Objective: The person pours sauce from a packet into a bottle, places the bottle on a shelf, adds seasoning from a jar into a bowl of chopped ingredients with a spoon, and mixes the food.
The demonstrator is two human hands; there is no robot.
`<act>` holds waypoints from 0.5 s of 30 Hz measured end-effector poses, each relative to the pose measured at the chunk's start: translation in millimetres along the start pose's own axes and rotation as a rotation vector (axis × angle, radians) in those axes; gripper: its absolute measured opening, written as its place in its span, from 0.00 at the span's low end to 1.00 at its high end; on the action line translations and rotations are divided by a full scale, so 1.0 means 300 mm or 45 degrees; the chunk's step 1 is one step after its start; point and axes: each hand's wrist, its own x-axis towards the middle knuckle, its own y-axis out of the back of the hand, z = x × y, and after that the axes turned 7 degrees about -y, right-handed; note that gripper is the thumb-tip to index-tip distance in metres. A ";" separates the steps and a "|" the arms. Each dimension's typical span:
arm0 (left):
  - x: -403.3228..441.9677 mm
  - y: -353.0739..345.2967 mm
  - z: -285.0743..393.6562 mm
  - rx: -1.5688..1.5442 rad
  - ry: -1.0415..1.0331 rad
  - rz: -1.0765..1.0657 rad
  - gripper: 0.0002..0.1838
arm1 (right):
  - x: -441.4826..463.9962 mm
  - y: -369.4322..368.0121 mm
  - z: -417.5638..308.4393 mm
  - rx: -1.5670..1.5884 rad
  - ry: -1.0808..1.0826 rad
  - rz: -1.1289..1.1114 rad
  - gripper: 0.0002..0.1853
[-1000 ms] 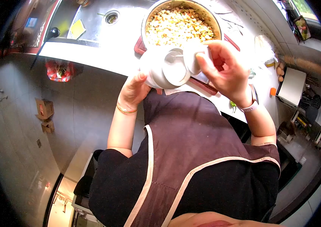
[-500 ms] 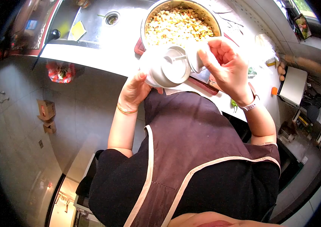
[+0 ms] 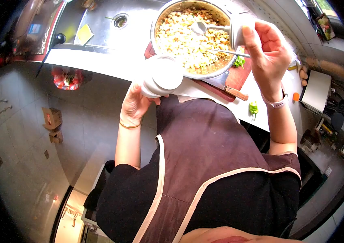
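My left hand point(image 3: 134, 103) is closed around a white jar point(image 3: 160, 77), holding it tilted at the near left side of the pot. In my right hand point(image 3: 270, 50) a white lid point(image 3: 238, 31) is pinched between thumb and fingers. A small spoon point(image 3: 200, 27) extends from the lid and hangs over the pot; whether anything lies in its bowl I cannot tell. Beneath it, the large metal pot point(image 3: 154, 40) holds a chopped, mixed filling point(image 3: 188, 46). A thin metal utensil handle point(image 3: 229, 52) sticks out over the pot's right side.
A red-brown cutting board point(image 3: 243, 77) lies partly under the pot, with a wooden-handled knife point(image 3: 236, 93) on it. Green peppers point(image 3: 253, 108) lie on the counter nearby. A steel sink point(image 3: 99, 24) with a yellow cloth point(image 3: 84, 34) is at the left. Eggs point(image 3: 303, 76) sit at the right.
The lid and its spoon have come out of the jar and moved right and away, over the pot. My left hand has shifted the jar slightly left and nearer to me.
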 end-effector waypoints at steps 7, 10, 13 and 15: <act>-0.006 0.002 0.006 0.003 -0.043 -0.005 0.47 | 0.046 -0.011 0.032 -0.152 0.143 -0.005 0.11; 0.000 -0.009 0.001 -0.006 -0.036 0.007 0.47 | 0.102 -0.025 0.078 -0.170 0.344 0.109 0.11; -0.002 -0.033 0.004 -0.049 -0.051 0.040 0.45 | 0.103 0.005 0.086 -0.157 -0.047 0.159 0.20; -0.005 -0.034 0.008 -0.053 -0.048 0.034 0.45 | 0.111 0.032 0.102 -0.409 0.292 0.233 0.11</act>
